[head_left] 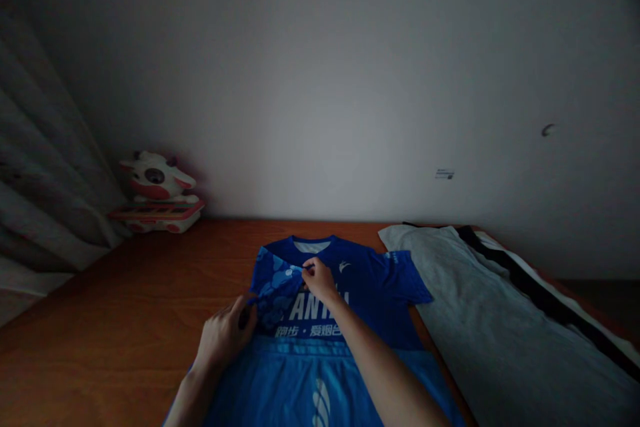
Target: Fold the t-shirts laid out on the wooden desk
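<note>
A blue short-sleeved T-shirt (370,307) with white lettering lies spread on the wooden surface, its neckline toward the wall. Its left sleeve is folded inward over the chest, showing a lighter patterned side. My right hand (319,278) pinches the tip of that folded sleeve near the middle of the chest. At the shirt's left edge my left hand (227,330) is closed on the blue fabric, thumb and fingers together. Lighter blue shorts (285,380) with a white leaf-like mark lie across the lower part of the shirt, partly hidden by my forearms.
Grey, black and white garments (465,307) lie flat along the right side. At the back left stands a cow-shaped toy keyboard (160,197) beside a pale curtain (50,147). A plain wall (325,93) with a small label (444,174) rises behind the wooden surface (125,320).
</note>
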Tool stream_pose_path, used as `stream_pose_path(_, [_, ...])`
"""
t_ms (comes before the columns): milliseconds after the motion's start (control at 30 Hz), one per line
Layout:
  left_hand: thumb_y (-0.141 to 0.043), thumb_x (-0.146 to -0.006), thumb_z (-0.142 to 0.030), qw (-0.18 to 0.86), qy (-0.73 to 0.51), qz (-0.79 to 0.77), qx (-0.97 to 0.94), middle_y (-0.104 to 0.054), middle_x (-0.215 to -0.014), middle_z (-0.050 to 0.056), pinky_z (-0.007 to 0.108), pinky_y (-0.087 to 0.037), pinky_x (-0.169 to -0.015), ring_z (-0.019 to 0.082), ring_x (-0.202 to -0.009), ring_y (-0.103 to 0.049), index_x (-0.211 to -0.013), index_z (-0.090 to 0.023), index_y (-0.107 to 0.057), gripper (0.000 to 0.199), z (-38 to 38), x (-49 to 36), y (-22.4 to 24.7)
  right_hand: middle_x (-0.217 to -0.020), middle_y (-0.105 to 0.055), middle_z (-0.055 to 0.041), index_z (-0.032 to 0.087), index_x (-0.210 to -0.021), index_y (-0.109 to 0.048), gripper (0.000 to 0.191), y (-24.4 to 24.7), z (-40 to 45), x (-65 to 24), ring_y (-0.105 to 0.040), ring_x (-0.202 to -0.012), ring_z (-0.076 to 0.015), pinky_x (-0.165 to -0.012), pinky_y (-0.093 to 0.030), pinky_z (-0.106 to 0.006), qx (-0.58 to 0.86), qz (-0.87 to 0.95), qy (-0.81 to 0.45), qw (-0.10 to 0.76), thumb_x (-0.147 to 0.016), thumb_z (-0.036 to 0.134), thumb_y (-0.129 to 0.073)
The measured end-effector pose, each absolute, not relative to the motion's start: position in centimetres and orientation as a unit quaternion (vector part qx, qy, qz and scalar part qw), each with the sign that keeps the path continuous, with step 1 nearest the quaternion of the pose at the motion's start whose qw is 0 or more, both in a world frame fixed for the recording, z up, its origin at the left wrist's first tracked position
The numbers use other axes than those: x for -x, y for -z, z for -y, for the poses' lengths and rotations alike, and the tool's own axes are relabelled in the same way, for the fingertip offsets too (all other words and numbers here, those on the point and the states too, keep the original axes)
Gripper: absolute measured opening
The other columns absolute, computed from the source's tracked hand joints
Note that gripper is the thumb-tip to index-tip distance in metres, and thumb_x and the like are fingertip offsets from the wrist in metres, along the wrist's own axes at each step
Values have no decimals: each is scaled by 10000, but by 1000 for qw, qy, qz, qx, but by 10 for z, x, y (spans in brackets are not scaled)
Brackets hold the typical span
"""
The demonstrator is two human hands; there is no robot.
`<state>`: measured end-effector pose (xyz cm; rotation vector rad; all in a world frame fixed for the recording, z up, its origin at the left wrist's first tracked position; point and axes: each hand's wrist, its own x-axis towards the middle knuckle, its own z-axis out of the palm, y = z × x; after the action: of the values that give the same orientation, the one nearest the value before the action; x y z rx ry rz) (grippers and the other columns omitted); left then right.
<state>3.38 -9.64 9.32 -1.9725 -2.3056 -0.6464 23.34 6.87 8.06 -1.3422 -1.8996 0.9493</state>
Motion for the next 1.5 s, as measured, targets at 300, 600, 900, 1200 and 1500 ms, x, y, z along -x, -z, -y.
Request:
stream_pose_path(300, [-364, -969, -294, 102, 142, 787, 591, -714, -1137, 118, 452, -513, -866, 316, -1038, -649, -1147, -199, -700, 392, 92, -33, -93, -822, -708, -2, 228, -1035, -635, 167, -81, -51, -239, -678, -799, -183, -714, -460, -257, 470, 802, -244, 276, -882, 171, -601])
stream_pose_path(600, [-401, -929, -274, 50, 150, 740, 654, -623, -1419, 88, 493, -484, -1010, 304, -1261, -577, -1326, -262, -644, 465, 86, -28, -85, -1144, -660, -89, 219, -1109, -615, 234, -90, -19, -275, -613, -1079, -268, -894, -485, -383, 429, 858, -134, 250, -875, 224, -627])
stream_pose_path(900, [-404, -955, -410, 92, 179, 683, 703, -505, -1540, 93, 548, -366, -1164, 327, -1425, -447, -1394, -251, -594, 505, 78, -18, -70, -1057, -693, -95, 223, -1084, -621, 185, -87, -34, -395, -668, -998, -255, -864, -515, -352, 526, 782, -59, 328, -915, 290, -580])
stream_pose_path(1200, [-242, -990, -371, 32, 142, 741, 656, -450, -1565, 182, 586, -359, -1151, 369, -1465, -374, -1487, -104, -460, 604, -1, -53, -64, -966, -718, -199, 143, -1025, -689, 290, -71, -82, -510, -697, -948, -320, -804, -491, -382, 722, 632, 94, 265, -916, 393, -591])
stream_pose_path(1500, [-424, -908, -318, 31, -28, 739, 673, -317, -1652, 85, 724, -156, -1158, 452, -1517, -177, -1440, -283, -546, 547, -13, -55, -61, -976, -715, -173, 165, -1007, -691, 299, -62, -78, -510, -682, -936, -305, -796, -466, -377, 736, 627, 69, 246, -906, 440, -629])
